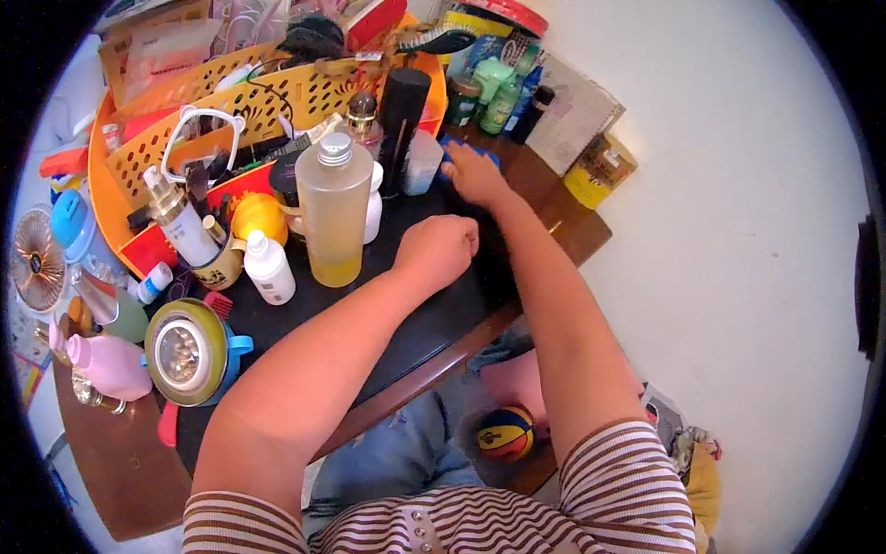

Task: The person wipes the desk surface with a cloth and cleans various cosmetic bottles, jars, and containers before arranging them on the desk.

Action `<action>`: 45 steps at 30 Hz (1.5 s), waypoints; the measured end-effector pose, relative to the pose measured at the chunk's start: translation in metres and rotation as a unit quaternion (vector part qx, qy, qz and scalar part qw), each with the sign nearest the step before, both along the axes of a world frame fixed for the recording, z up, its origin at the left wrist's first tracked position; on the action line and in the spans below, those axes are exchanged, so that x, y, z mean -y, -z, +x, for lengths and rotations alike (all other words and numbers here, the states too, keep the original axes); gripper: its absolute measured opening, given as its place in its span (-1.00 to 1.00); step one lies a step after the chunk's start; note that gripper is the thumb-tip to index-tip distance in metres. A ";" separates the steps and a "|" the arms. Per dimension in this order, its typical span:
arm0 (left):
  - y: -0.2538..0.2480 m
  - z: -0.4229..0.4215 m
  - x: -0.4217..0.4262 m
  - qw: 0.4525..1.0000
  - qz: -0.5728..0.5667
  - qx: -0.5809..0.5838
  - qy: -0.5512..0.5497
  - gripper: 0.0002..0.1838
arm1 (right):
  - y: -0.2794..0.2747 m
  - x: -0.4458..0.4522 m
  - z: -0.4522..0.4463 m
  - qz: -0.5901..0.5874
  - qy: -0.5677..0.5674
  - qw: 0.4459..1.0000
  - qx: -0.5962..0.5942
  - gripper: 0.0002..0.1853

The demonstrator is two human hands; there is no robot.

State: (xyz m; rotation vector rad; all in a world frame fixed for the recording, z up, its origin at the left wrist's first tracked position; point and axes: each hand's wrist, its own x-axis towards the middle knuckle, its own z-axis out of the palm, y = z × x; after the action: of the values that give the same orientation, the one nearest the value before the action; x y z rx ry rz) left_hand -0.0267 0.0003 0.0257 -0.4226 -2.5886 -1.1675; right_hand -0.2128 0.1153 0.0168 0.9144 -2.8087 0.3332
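My right hand (472, 175) reaches to the far right of the table, its fingers pressed on a blue cloth (484, 157) that shows only in part. My left hand (436, 251) is closed in a fist over the black mat (406, 323), near its right side; whatever its fingers hold is hidden. Left of that hand stands a tall clear bottle (334, 217) of yellowish liquid with a silver cap. Close to my right hand are a translucent tub (424, 162) and a tall black bottle (402, 129).
An orange perforated basket (277, 97) full of odds and ends fills the back. Green bottles (503, 102) and a yellow box (600, 171) stand by the wall. A white bottle (269, 270), round container (185, 355) and pink bottle (109, 367) are leftward. A small ball (506, 434) lies below.
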 end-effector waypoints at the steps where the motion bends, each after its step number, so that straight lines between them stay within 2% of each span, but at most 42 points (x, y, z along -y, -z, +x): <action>1: 0.001 0.000 0.000 1.000 -0.004 -0.001 0.002 -0.81 | 0.002 0.006 -0.010 -0.004 0.012 1.000 0.000 -0.44; 5: 0.003 -0.004 -0.001 1.000 -0.017 -0.006 0.008 -0.81 | 0.010 0.010 -0.042 -0.009 -0.003 1.000 -0.015 -0.46; 7: 0.003 -0.004 -0.001 1.000 -0.019 -0.006 0.008 -0.81 | 0.006 0.012 -0.045 -0.007 0.044 0.999 -0.008 -0.46; 12: -0.001 -0.001 -0.001 1.000 -0.018 0.006 -0.001 -0.80 | 0.002 0.016 -0.029 -0.007 0.076 0.997 -0.030 -0.47; 21: 0.001 -0.003 0.002 1.000 -0.015 0.010 0.001 -0.81 | 0.000 -0.029 0.042 0.013 0.014 0.999 -0.039 -0.40; 29: 0.001 -0.003 0.009 0.995 0.102 0.004 0.024 -0.82 | -0.004 -0.075 0.151 -0.014 -0.005 0.997 -0.074 -0.45; 32: 0.011 -0.008 0.007 0.996 0.082 -0.029 0.019 -0.82 | -0.008 -0.085 0.167 -0.010 0.009 0.999 -0.052 -0.45; 36: 0.006 -0.005 0.006 0.997 0.062 -0.026 0.025 -0.83 | -0.004 -0.093 0.144 -0.028 0.005 0.999 -0.028 -0.44; 38: 0.001 -0.003 0.007 0.998 0.055 0.026 0.022 -0.83 | -0.001 -0.096 0.116 -0.020 0.040 0.998 -0.041 -0.44; 45: 0.003 -0.005 0.005 0.999 0.026 0.012 0.027 -0.83 | 0.004 -0.105 0.017 -0.014 0.095 0.995 -0.027 -0.39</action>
State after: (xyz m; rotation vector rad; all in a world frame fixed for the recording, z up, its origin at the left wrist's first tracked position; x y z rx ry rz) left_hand -0.0312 -0.0047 0.0222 -0.4715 -2.5750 -1.2630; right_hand -0.1957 0.2204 0.0133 0.6348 -2.8041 0.3159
